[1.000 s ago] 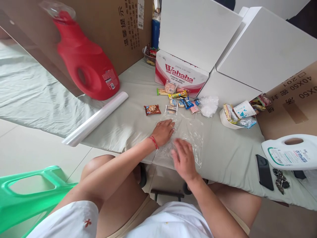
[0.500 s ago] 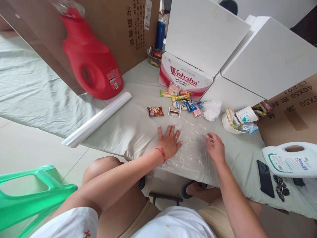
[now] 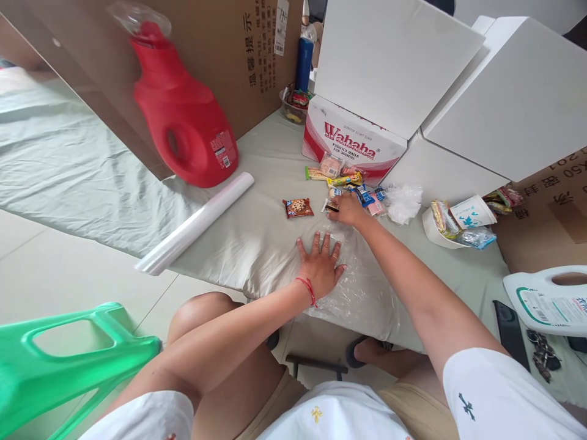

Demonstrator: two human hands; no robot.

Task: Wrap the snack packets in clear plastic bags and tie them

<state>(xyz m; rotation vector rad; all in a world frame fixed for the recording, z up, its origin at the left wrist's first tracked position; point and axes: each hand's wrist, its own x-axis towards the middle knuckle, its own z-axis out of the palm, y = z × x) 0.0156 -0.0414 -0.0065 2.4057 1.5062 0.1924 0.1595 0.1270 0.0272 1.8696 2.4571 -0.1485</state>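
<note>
My left hand (image 3: 317, 272) lies flat with its fingers spread. It presses on a thin sheet of clear plastic film (image 3: 362, 293) spread over the green cloth. My right hand (image 3: 347, 209) reaches across the film to the snack pile, its fingers closing on a small wrapped snack (image 3: 331, 206), which they partly hide. To the left, a brown cookie packet (image 3: 298, 208) lies by itself. Behind my right hand are a yellow snack packet (image 3: 345, 179), blue packets (image 3: 362, 194) and a pink packet (image 3: 376, 206). Crumpled clear plastic (image 3: 403, 203) sits at the right end of the pile.
A roll of plastic film (image 3: 197, 223) and a red jug (image 3: 188, 122) stand left. Behind are a Wahaha carton (image 3: 353, 137) and white boxes (image 3: 394, 61). Right: a snack tub (image 3: 443, 235), a white bottle (image 3: 550, 299), a phone (image 3: 511, 333) and keys (image 3: 543, 354). A green stool (image 3: 68, 360) stands lower left.
My right hand has moved from the film's right side forward and left to a small wrapped snack. My left hand stays spread on the film. The whole view has shifted slightly.
</note>
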